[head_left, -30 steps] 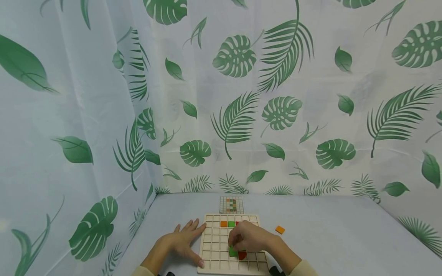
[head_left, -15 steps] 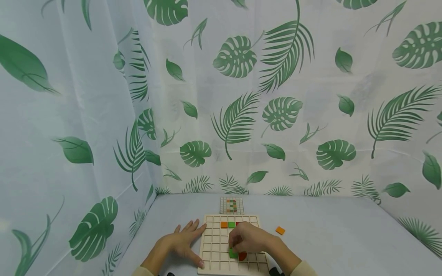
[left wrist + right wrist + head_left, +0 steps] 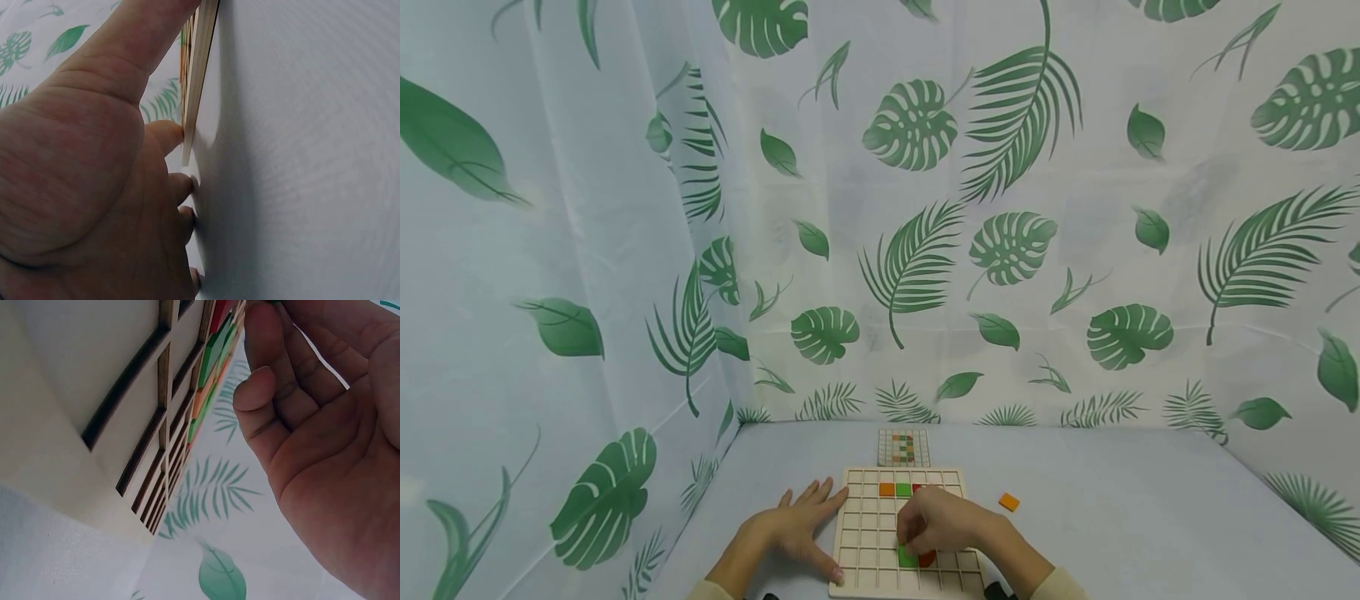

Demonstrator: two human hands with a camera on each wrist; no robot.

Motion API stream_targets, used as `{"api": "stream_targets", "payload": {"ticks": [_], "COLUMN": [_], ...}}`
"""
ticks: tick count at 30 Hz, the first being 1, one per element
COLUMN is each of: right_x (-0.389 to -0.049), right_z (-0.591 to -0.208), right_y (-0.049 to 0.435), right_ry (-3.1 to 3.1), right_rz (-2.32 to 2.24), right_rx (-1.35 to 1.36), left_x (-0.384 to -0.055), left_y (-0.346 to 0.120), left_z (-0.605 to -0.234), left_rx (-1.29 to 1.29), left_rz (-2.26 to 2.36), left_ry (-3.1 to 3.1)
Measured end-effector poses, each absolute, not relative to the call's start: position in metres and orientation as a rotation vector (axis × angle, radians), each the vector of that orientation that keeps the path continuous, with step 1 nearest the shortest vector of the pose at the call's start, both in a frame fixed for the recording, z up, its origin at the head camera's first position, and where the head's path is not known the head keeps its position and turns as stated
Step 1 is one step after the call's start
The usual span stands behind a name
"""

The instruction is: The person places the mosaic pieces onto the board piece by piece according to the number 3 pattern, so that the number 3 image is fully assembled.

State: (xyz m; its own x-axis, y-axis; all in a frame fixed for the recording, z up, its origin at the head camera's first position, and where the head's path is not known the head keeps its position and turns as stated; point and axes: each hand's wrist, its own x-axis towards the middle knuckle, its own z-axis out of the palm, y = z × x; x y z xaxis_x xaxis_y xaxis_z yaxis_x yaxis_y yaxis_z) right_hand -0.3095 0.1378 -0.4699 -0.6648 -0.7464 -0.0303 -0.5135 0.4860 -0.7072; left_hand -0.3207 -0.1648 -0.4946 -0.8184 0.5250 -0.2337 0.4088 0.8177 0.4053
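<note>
A pale wooden grid board (image 3: 867, 575) lies on the table. My left hand (image 3: 797, 529) rests with spread fingers at its left edge, the thumb tip at the near left part and the index tip farther up. Over the board's middle right, my right hand (image 3: 940, 521) has its fingers bent down and pinches a small green tile (image 3: 273, 301), mostly hidden by the fingertips. Just under those fingers lie a green tile (image 3: 907, 560) and a red piece with a rounded edge (image 3: 927, 559). In an upper row sit an orange tile (image 3: 887, 489), another green tile (image 3: 903, 490) and a partly covered red piece (image 3: 917, 487).
Behind the board lies a small card (image 3: 886, 448) printed with a grid and coloured squares. One loose orange tile (image 3: 1009, 502) is on the table (image 3: 1120, 517) to the right of the board. A leaf-patterned curtain (image 3: 925, 358) stands at the back and left.
My right hand has shifted very slightly nearer over the board, its fingers still bent at the green tiles. The left hand stays where it was, and the board keeps its place.
</note>
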Motion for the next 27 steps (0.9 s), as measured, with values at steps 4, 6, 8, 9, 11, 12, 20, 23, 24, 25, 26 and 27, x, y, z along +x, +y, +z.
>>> {"api": "stream_targets", "payload": {"ticks": [4, 6, 8, 9, 11, 12, 20, 23, 24, 25, 26, 27], "right_x": [-0.309, -0.3092, -0.3094, -0.3097, -0.3103, -0.3103, -0.3081, -0.3076, -0.3076, -0.3079, -0.3081, -0.3083], "right_z": [-0.4702, -0.4711, -0.4716, -0.472, -0.4726, -0.4726, -0.4715, -0.4708, -0.4708, -0.4711, -0.4714, -0.4717], "right_y": [0.1379, 0.1379, 0.138, 0.138, 0.1382, 0.1382, 0.1389, 0.139, 0.139, 0.1388, 0.1387, 0.1386], "right_ry": [2.392, 2.393, 2.396, 2.401, 2.414, 2.416, 2.428, 2.436, 2.437, 2.435, 2.434, 2.433], "right_rz": [-0.977, -0.964, -0.946, -0.935, -0.915, -0.913, -0.899, -0.885, -0.885, -0.885, -0.885, -0.885], "right_rx": [-1.049, -1.039, -1.028, -1.029, -1.044, -1.046, -1.02, -1.019, -1.021, -1.022, -1.025, -1.027], "left_x": [-0.3206, -0.3206, -0.3205, -0.3207, -0.3208, -0.321, -0.3204, -0.3205, -0.3205, -0.3206, -0.3206, -0.3205], "left_y": [-0.165, -0.1649, -0.1647, -0.1646, -0.1644, -0.1642, -0.1631, -0.1631, -0.1632, -0.1632, -0.1633, -0.1633], "left_z": [-0.4952, -0.4954, -0.4954, -0.4951, -0.4948, -0.4946, -0.4942, -0.4942, -0.4943, -0.4943, -0.4942, -0.4943], "left_rx": [0.717, 0.72, 0.717, 0.717, 0.71, 0.708, 0.699, 0.697, 0.695, 0.694, 0.692, 0.692], "left_rz": [0.481, 0.477, 0.476, 0.473, 0.468, 0.464, 0.458, 0.46, 0.461, 0.461, 0.461, 0.458], "left_ry": [2.665, 2.664, 2.664, 2.668, 2.67, 2.672, 2.675, 2.672, 2.671, 2.67, 2.669, 2.669]}}
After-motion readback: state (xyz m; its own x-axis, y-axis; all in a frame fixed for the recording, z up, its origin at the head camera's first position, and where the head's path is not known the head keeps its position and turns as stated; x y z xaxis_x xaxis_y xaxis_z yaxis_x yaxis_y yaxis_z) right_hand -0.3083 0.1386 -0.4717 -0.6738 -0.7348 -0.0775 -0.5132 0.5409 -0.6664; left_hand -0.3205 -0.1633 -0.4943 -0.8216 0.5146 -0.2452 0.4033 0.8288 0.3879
